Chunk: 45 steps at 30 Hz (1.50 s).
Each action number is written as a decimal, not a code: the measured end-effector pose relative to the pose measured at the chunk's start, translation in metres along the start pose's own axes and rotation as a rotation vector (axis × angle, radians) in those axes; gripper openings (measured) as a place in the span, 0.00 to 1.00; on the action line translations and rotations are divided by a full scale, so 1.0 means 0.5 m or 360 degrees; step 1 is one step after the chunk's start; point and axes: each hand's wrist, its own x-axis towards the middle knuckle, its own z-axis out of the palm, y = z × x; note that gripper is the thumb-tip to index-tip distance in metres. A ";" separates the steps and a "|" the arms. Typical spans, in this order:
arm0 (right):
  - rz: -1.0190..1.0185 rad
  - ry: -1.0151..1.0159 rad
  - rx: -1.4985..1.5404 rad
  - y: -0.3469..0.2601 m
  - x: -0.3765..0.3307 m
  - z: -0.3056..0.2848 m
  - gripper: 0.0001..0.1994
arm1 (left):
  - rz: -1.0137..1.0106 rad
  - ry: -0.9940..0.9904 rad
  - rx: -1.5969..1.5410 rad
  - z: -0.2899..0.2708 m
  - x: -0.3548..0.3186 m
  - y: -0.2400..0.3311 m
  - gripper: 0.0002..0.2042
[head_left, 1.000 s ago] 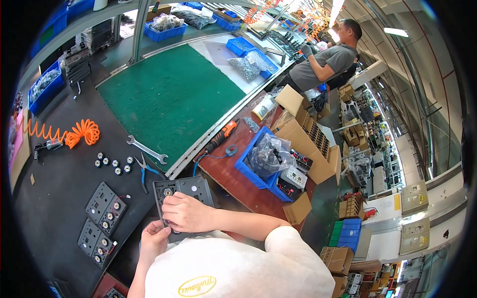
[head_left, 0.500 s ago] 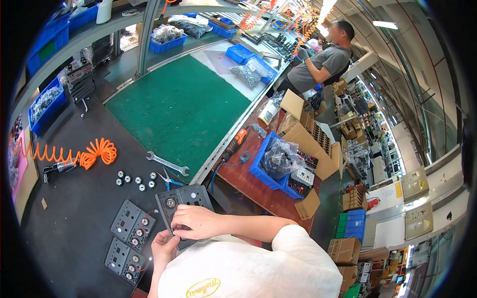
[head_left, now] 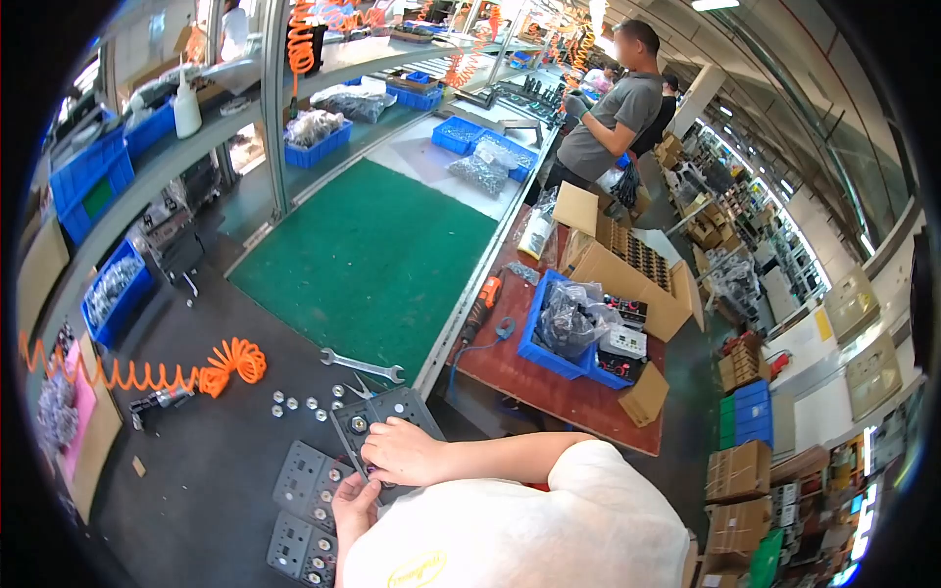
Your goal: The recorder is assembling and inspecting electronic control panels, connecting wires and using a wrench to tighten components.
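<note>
Head view: two flat grey metal plates fitted with round silver-capped knobs [head_left: 312,480] already lie finished-looking on the dark tabletop [head_left: 196,470], while a third grey plate [head_left: 377,419] sits under the hands, so the fitting work seems partly done; loose small silver nuts [head_left: 309,403] wait beside a steel spanner [head_left: 361,366]. The right hand [head_left: 402,451] rests curled on that plate, fingers pressed down. The left hand [head_left: 355,505] grips its near edge, fingers bent.
</note>
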 end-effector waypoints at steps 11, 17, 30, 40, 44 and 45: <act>-0.0281 0.0251 0.0163 0.021 0.015 0.026 0.09 | 0.0120 -0.0023 -0.0076 -0.021 0.029 -0.015 0.12; -0.0195 0.0278 -0.0027 0.016 0.009 0.024 0.09 | 0.0151 -0.0007 -0.0054 -0.019 0.024 -0.020 0.12; -0.0348 0.0472 -0.0161 0.007 -0.022 0.035 0.07 | 0.0080 0.0027 0.0116 -0.001 -0.008 -0.016 0.11; -0.0498 0.0583 -0.0318 -0.002 -0.024 0.034 0.08 | 0.0122 -0.0002 0.0104 -0.017 -0.016 -0.023 0.10; -0.0528 0.0468 -0.0300 -0.003 -0.031 0.023 0.09 | 0.0107 0.0008 0.0102 -0.014 -0.021 -0.025 0.11; -0.0531 0.0471 -0.0298 -0.002 -0.034 0.021 0.09 | 0.0117 0.0008 0.0080 -0.006 -0.026 -0.024 0.11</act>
